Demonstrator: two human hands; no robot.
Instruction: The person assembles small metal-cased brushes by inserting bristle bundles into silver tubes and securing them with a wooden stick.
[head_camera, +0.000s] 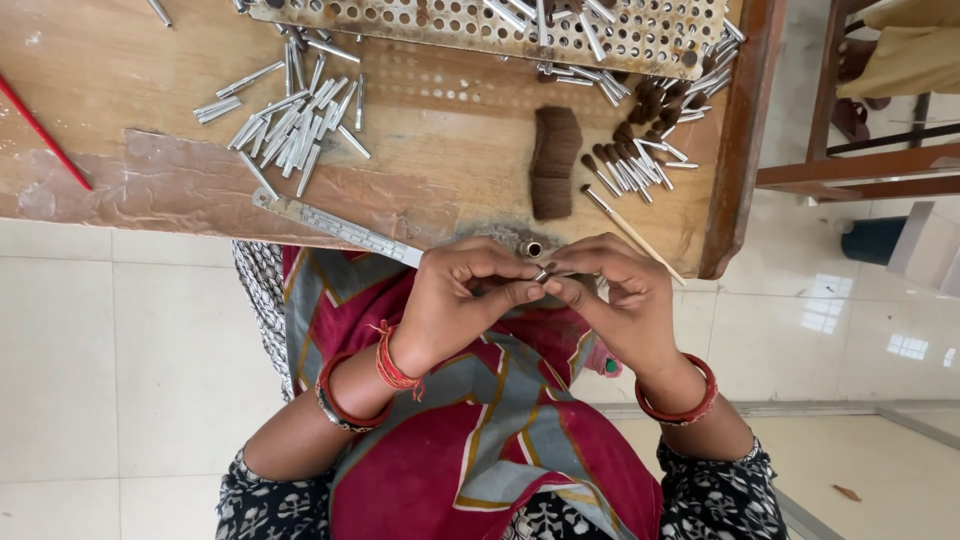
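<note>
Wooden and scuffed, the workbench (420, 140) lies just beyond your grip, its near edge almost touching your knuckles. Farther out from the grip sit the perforated metal tray (480, 25), the loose heap of metal tubes (290, 125) out to the left, and the dark bristle bundle (553, 160) straight ahead. Between your hands you hold one small metal ferrule (541, 273): your left hand (465, 300) and right hand (610, 290) both pinch it, fingertips closed and meeting on it. Its long axis seems to run left to right, hand to hand, though your fingers hide most of it, so I cannot tell which end leads. The piece is tiny and slick; loosen either pinch and it could slip into your lap or onto the tiled floor (120, 350) below.
</note>
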